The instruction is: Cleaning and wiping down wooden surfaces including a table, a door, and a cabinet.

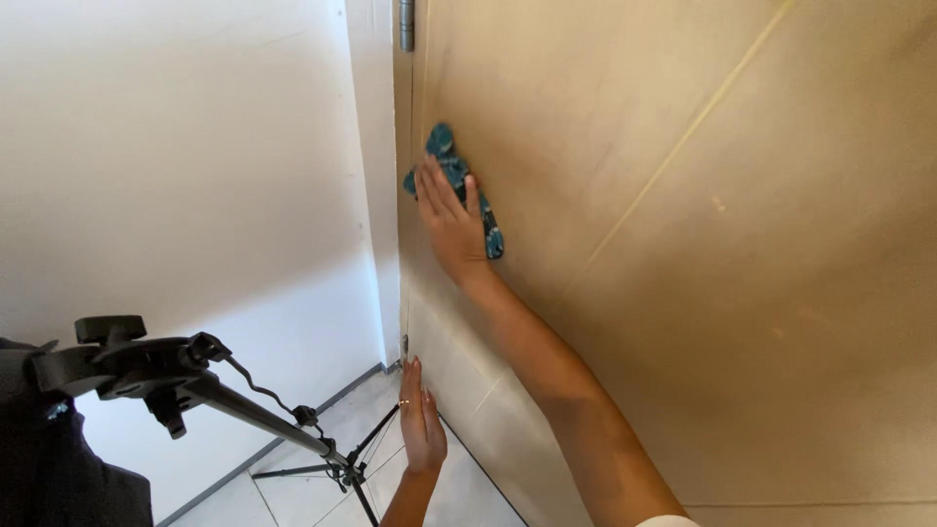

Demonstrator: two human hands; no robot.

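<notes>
My right hand (452, 222) presses a blue-green patterned cloth (451, 168) flat against a tan wooden door (703, 244), close to the door's hinged left edge. Its fingers are spread over the cloth, which sticks out above and to the right of the hand. My left hand (422, 422) hangs lower down, fingers straight and together, with a ring on one finger. It rests against or just beside the lower part of the door and holds nothing.
A metal hinge (406, 24) sits at the top of the door edge, next to a white wall (176, 166). A black tripod (195, 385) leans in from the lower left over a light tiled floor (322, 468). Dark fabric (49, 468) fills the bottom left corner.
</notes>
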